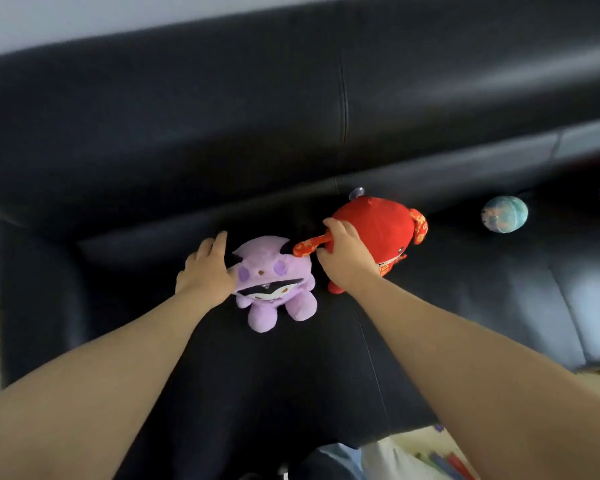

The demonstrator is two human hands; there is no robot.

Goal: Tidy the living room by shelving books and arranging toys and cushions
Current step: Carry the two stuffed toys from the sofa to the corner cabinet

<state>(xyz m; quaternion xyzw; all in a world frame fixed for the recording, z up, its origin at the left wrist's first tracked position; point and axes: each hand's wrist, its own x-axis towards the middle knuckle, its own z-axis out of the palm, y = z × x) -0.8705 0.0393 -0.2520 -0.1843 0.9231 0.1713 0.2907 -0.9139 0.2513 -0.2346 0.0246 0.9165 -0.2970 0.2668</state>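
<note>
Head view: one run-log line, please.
left grip touches purple plush | right grip holds red plush ear | both plush on black sofa | ball apart, right

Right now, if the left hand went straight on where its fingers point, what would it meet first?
Probably the sofa backrest: the left hand touches the purple plush toy at its side, but its fingers point past it. Depth is unclear.

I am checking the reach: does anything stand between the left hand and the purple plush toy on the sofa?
Nothing visible does. The left hand touches the purple plush toy at its head. The red plush toy, gripped by the right hand, sits beside it; the ball lies apart, further right.
</note>
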